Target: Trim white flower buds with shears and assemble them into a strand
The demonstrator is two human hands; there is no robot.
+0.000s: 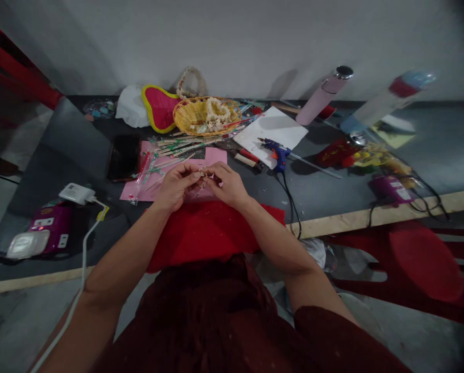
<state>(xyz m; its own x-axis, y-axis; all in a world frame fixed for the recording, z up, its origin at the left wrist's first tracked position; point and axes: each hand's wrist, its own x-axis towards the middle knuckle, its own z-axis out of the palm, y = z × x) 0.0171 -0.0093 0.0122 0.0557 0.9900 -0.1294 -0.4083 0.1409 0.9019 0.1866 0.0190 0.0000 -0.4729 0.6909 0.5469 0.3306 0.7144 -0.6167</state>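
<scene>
My left hand [179, 185] and my right hand [227, 182] meet over the front of the table, fingertips pinched together. Between them is a small pale, beige-gold piece [202, 175], too small to name and partly hidden by the fingers. Beneath the hands lie pink paper sheets [158, 192] and a red cloth [208, 233] that hangs over the table edge. Behind the left hand are several thin wooden sticks [177, 147], some in clear-and-green wrappers. Pliers with red handles [249, 155] rest beyond the right hand.
At the back stands a yellow wicker basket [185, 122] with beaded pieces. A blue glue gun [278, 153] sits on white paper [282, 127], its cord running off the front edge. A phone [124, 158], a pink flask [321, 98], a red can [338, 150] and purple power strips [51, 228] flank the hands.
</scene>
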